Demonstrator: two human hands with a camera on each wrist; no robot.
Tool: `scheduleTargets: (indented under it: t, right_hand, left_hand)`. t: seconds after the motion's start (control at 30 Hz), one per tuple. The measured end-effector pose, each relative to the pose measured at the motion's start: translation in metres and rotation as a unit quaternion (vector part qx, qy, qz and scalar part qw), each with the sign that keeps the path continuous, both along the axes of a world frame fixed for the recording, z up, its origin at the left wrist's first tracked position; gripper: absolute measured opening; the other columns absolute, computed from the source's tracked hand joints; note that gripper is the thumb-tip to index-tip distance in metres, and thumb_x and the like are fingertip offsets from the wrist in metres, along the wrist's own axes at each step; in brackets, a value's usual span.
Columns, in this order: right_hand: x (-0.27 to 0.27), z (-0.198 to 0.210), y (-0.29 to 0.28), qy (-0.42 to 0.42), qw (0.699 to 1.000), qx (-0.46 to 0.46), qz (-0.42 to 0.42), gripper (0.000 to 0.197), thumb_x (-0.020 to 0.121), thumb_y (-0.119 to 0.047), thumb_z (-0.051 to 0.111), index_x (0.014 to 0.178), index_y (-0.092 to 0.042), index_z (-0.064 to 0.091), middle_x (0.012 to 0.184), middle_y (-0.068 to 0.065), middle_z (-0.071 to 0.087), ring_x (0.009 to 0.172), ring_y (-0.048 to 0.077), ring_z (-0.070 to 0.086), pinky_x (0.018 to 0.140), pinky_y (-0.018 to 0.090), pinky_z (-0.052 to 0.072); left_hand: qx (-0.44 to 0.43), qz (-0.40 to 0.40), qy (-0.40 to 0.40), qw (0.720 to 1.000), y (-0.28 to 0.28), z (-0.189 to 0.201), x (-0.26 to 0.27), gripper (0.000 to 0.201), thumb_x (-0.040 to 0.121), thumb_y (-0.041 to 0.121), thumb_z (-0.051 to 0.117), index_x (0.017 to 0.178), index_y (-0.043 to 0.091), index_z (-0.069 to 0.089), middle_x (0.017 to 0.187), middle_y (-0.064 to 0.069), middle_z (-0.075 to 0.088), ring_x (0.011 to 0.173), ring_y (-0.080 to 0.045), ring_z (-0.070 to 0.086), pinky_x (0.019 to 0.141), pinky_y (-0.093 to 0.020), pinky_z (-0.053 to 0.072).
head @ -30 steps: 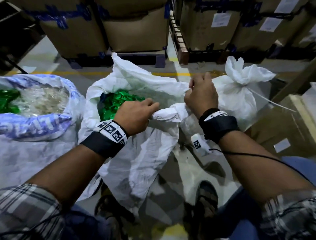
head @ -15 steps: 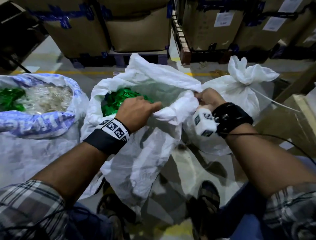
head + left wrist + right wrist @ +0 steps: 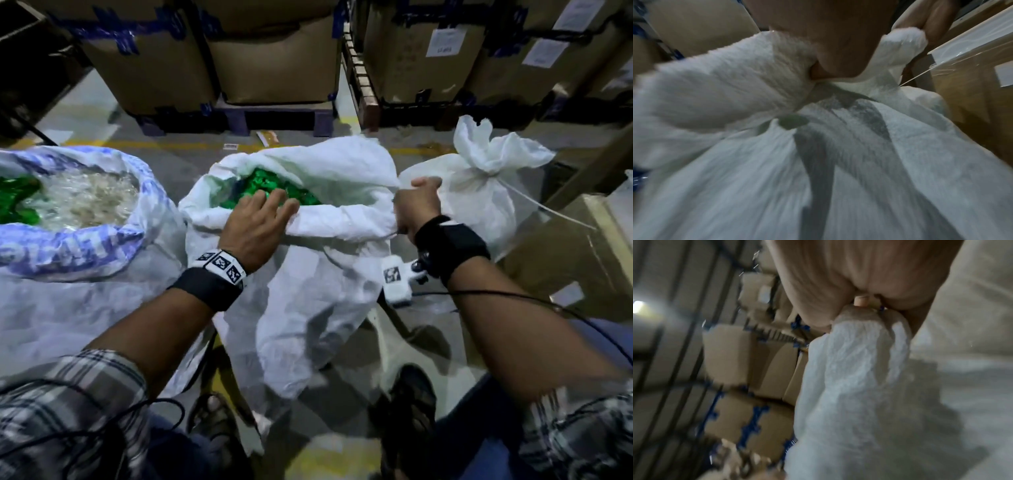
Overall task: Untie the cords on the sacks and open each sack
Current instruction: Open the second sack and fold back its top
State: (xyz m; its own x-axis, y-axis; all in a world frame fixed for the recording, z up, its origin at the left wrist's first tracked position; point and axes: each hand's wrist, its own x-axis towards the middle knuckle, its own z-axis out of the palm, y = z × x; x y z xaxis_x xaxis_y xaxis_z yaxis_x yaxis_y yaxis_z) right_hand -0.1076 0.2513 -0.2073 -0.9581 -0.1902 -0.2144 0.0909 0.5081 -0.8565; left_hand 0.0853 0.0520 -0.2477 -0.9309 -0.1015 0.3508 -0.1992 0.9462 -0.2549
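Observation:
Three sacks stand in the head view. The left sack (image 3: 68, 240), printed blue, is open on clear and green scrap. The white middle sack (image 3: 308, 291) is open, with green pieces (image 3: 274, 190) showing. My left hand (image 3: 274, 207) rests on its rolled near rim (image 3: 342, 222) with the fingers stretched out; in the left wrist view the palm (image 3: 828, 40) presses the rolled fabric (image 3: 725, 78). My right hand (image 3: 414, 202) grips the right end of that rim, a bunch of fabric (image 3: 859, 340) in the fist. The right sack (image 3: 479, 212) is tied at the neck by a white cord (image 3: 548, 210).
Cardboard boxes (image 3: 274, 61) on pallets line the back. Another box (image 3: 565, 260) stands close on the right, against the tied sack. My sandalled feet (image 3: 411, 401) are on the grey floor just below the middle sack.
My left hand has let go of the bunched rim and now lies flat over it. My right hand pulled its end rightward, and the middle sack's mouth is wider.

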Motion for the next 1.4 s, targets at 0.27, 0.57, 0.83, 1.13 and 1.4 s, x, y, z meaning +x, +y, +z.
scheduleTargets:
  t: [0.27, 0.57, 0.83, 1.13, 1.4]
  right_hand:
    - [0.019, 0.002, -0.009, 0.213, 0.94, 0.235, 0.126, 0.02, 0.076, -0.019, 0.045, 0.079, -0.007, 0.06, 0.1, 0.022, 0.057, 0.092, 0.039, 0.056, 0.076, 0.036, 0.046]
    - [0.042, 0.013, -0.021, 0.165, 0.965, 0.157, 0.128, 0.082, 0.084, -0.061, 0.063, 0.133, 0.001, 0.039, 0.125, 0.027, 0.059, 0.113, 0.04, 0.061, 0.087, 0.047, 0.055]
    - [0.038, 0.026, -0.014, -0.399, 0.839, -0.37, -0.027, 0.034, 0.103, 0.0, 0.033, 0.131, 0.012, 0.045, 0.13, 0.029, 0.055, 0.111, 0.045, 0.058, 0.093, 0.057, 0.048]
    - [0.024, 0.018, -0.003, -0.33, 0.902, -0.277, -0.037, 0.031, 0.099, -0.008, 0.028, 0.106, 0.005, 0.056, 0.097, 0.023, 0.062, 0.103, 0.041, 0.065, 0.075, 0.041, 0.055]
    - [0.035, 0.001, -0.014, 0.227, 0.917, 0.275, 0.179, 0.036, 0.07, -0.013, 0.058, 0.106, -0.008, 0.054, 0.122, 0.019, 0.052, 0.105, 0.041, 0.056, 0.08, 0.041, 0.05]
  left_hand:
    - [0.058, 0.028, -0.09, 0.994, 0.008, 0.019, -0.003, 0.063, 0.089, 0.027, 0.057, 0.149, 0.026, 0.038, 0.117, -0.004, 0.069, 0.107, -0.032, 0.05, 0.082, -0.042, 0.037]
    - [0.112, 0.098, -0.08, 0.986, -0.012, 0.028, 0.002, 0.057, 0.09, 0.016, 0.051, 0.146, 0.02, 0.041, 0.125, -0.013, 0.063, 0.107, -0.039, 0.056, 0.083, -0.047, 0.049]
    - [0.06, 0.122, -0.109, 0.985, 0.017, 0.009, -0.002, 0.056, 0.095, 0.019, 0.04, 0.15, 0.014, 0.027, 0.123, -0.017, 0.054, 0.11, -0.037, 0.049, 0.086, -0.046, 0.041]
    - [0.226, 0.031, -0.134, 0.964, 0.022, 0.017, -0.011, 0.055, 0.099, 0.063, 0.031, 0.144, 0.031, 0.033, 0.12, -0.009, 0.044, 0.111, -0.031, 0.041, 0.092, -0.046, 0.029]
    - [0.122, -0.071, -0.158, 0.977, 0.025, 0.026, -0.006, 0.017, 0.08, 0.028, 0.062, 0.096, 0.027, 0.058, 0.096, 0.002, 0.067, 0.091, -0.027, 0.065, 0.07, -0.037, 0.044]
